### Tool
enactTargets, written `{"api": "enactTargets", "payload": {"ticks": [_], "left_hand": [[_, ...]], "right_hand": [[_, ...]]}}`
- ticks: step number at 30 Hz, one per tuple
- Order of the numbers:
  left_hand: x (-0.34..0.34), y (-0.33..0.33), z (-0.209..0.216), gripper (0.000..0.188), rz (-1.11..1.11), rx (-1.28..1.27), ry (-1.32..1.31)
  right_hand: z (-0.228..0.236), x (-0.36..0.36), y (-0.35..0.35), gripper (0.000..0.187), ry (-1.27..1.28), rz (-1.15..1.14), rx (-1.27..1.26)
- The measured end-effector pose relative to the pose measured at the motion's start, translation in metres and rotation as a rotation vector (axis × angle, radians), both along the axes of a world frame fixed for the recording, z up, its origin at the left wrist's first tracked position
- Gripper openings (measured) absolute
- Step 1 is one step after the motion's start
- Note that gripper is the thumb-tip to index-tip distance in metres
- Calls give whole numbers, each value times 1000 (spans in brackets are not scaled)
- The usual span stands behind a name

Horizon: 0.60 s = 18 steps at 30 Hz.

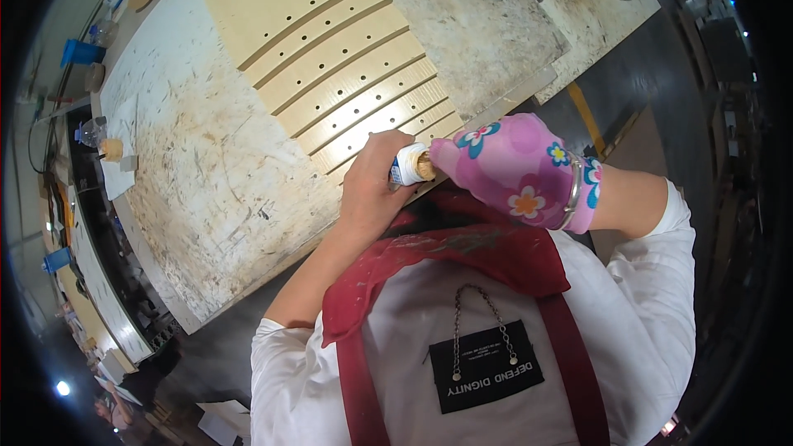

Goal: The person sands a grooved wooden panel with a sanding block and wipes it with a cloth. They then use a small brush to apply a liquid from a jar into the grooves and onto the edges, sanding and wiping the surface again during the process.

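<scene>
Gripping small bottle (408, 167), slatted boards (363, 83) behind

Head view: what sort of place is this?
Probably a woodworking shop: a scarred, glue-stained workbench, pale wooden slats with drilled holes, and the left hand and gloved right hand working a small bottle.

The left hand (376, 186) is bare, its fingers curled closed in a grip, and its bare forearm comes up from the lower left. The right hand (516, 169) wears a pink flowered glove and a bracelet at the wrist. Its fingertips meet those of the left hand.
</scene>
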<state>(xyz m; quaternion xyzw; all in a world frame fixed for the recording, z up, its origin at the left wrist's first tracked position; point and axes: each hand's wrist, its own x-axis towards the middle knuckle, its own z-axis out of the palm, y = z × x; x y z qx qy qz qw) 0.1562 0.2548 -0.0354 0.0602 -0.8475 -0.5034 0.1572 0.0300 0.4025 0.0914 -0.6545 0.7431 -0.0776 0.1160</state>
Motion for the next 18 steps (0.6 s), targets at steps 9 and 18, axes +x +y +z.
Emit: {"api": "enactTargets", "payload": {"ticks": [9, 18], "left_hand": [[0, 5, -2, 52, -55, -54, 56], [6, 2, -8, 53, 3, 133, -105]], "right_hand": [[-10, -9, -1, 7, -217, -109, 114], [-33, -30, 19, 16, -1239, -607, 45]]}}
